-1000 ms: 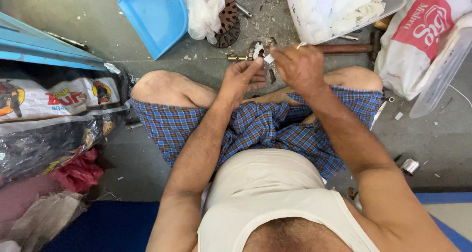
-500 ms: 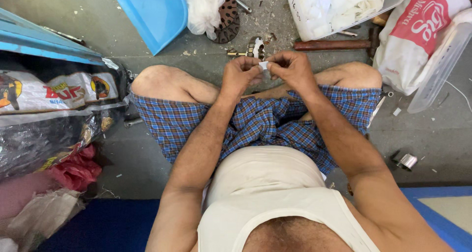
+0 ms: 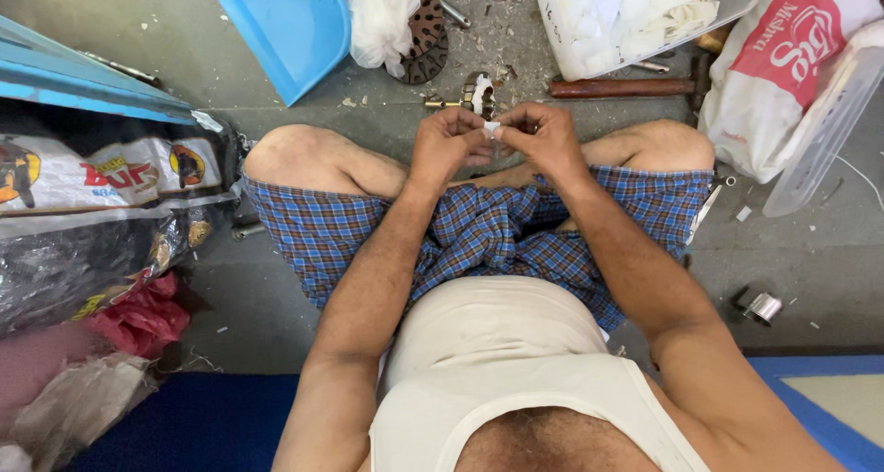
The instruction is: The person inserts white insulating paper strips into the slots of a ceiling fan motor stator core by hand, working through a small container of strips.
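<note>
Both hands met above the crossed legs: the left hand (image 3: 448, 145) and right hand (image 3: 545, 138) had their fingers pinched together on a small white piece (image 3: 492, 128). Beyond them on the floor (image 3: 387, 113) lay a small brass fitting (image 3: 476, 93).

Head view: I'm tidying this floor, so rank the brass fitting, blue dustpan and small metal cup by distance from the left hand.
1. Brass fitting, just ahead of the left hand.
2. Blue dustpan, farther ahead, to the left.
3. Small metal cup, far right, on the floor beside the knee.
</note>
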